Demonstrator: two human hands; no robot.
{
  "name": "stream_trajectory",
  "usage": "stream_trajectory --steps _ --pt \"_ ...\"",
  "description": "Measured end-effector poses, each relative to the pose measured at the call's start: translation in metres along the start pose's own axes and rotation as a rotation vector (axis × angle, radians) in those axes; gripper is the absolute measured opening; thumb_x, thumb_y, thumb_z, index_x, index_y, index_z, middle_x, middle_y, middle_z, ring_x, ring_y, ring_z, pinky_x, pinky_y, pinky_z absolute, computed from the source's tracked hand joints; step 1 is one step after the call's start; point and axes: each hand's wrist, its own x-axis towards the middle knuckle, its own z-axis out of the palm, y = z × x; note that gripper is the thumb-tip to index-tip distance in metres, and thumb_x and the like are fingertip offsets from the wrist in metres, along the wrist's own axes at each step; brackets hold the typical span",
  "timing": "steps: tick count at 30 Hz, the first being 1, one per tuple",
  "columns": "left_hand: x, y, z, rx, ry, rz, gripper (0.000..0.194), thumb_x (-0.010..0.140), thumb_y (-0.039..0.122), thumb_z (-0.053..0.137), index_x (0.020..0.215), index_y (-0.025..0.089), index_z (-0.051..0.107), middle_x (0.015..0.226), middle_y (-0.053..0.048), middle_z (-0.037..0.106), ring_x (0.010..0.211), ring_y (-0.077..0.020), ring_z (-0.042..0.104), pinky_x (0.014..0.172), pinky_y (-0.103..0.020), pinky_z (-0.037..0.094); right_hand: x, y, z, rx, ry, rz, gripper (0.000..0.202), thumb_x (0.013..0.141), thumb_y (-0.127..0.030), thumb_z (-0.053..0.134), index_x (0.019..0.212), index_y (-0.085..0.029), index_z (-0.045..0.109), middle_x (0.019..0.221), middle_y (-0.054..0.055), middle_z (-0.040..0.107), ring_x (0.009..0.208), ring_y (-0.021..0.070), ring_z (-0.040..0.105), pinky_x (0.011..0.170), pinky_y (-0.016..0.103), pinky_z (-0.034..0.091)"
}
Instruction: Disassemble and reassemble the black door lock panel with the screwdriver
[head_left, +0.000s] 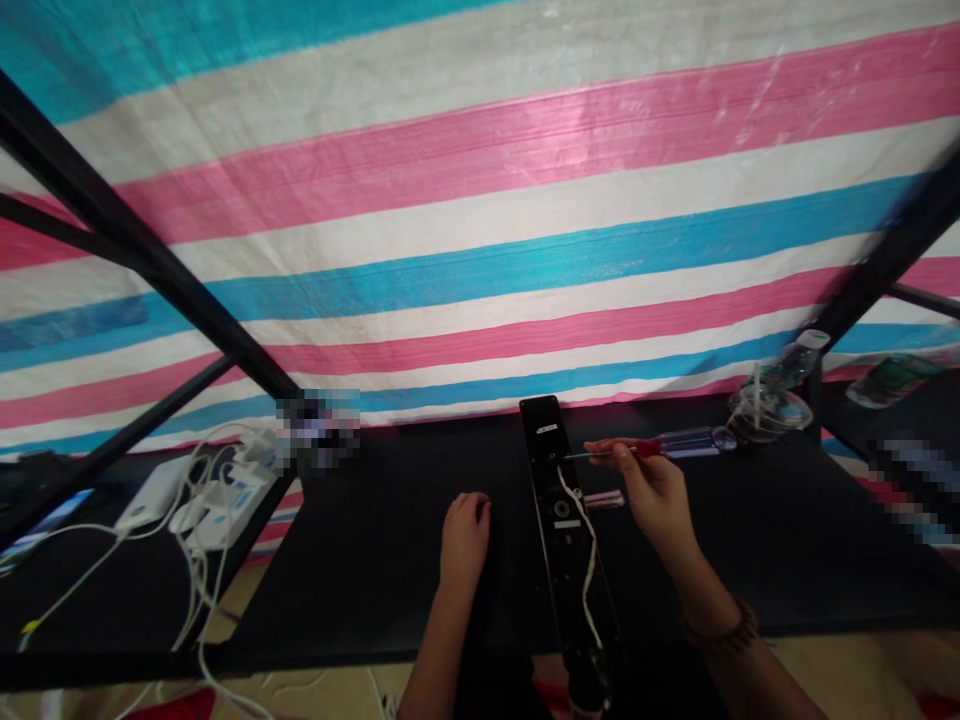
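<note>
A long black panel (559,545), like a door lock's back plate, lies lengthwise on the black table, its near end at the table's front edge. A white wire (591,570) runs along it from a small hole. To its right, my right hand (656,495) is closed around a screwdriver (686,442) with a clear handle and red collar. The thin shaft points left, its tip at the panel's upper part; whether it touches a screw I cannot tell. My left hand (466,535) rests on the table left of the panel, loosely curved and holding nothing.
A small clear pinkish object (604,498) lies right of the panel. Plastic bottles (806,355) and a clear cup (772,412) stand at the back right. White chargers and cables (229,505) crowd the left table. Striped sheeting (480,220) hangs behind, between black frame bars (172,265).
</note>
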Motion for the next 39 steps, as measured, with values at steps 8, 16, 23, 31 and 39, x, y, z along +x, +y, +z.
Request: stream_trajectory --steps 8,16,23,31,39 --pt "0.002 -0.037 0.011 0.098 0.108 -0.033 0.029 0.091 0.03 0.047 0.096 0.018 0.073 0.094 -0.01 0.068 0.091 -0.0269 0.062 0.085 -0.043 0.05 0.013 0.003 0.001 -0.036 -0.054 -0.023 0.033 0.092 -0.048 0.058 0.091 -0.019 0.074 0.096 0.011 0.078 0.084 0.0262 0.075 0.081 0.042 0.061" --pt "-0.018 0.022 0.021 -0.306 0.168 -0.101 0.041 0.095 0.041 0.045 0.118 0.015 0.066 0.115 -0.014 0.067 0.108 -0.0257 0.064 0.094 -0.042 0.051 0.065 0.005 0.01 -0.193 -0.039 -0.153 0.039 0.095 -0.049 0.051 0.09 -0.019 0.075 0.09 0.009 0.078 0.085 0.0259 0.075 0.082 0.039 0.059" --pt "-0.052 0.075 0.065 -0.468 -0.003 -0.07 0.053 0.099 0.035 0.039 0.15 0.02 0.035 0.151 -0.012 0.046 0.141 -0.0217 0.041 0.114 -0.042 0.038 0.102 0.014 0.029 -0.257 -0.088 -0.201 0.041 0.096 -0.047 0.047 0.088 -0.017 0.074 0.085 0.009 0.077 0.08 0.0225 0.074 0.078 0.034 0.057" --pt "-0.057 0.068 0.075 -0.5 0.016 -0.057 0.054 0.1 0.032 0.038 0.152 0.019 0.032 0.155 -0.013 0.041 0.144 -0.0225 0.036 0.115 -0.042 0.036 0.109 0.018 0.032 -0.324 -0.113 -0.229 0.036 0.097 -0.04 0.047 0.087 -0.018 0.073 0.083 0.009 0.077 0.079 0.0219 0.074 0.079 0.033 0.055" --pt "-0.056 0.069 0.076 -0.554 0.0 -0.092 0.054 0.1 0.034 0.037 0.152 0.019 0.032 0.156 -0.012 0.038 0.145 -0.0217 0.034 0.117 -0.041 0.032 0.11 0.016 0.037 -0.422 -0.119 -0.306 0.032 0.098 -0.033 0.046 0.088 -0.017 0.071 0.081 0.009 0.076 0.078 0.0219 0.073 0.075 0.031 0.052"
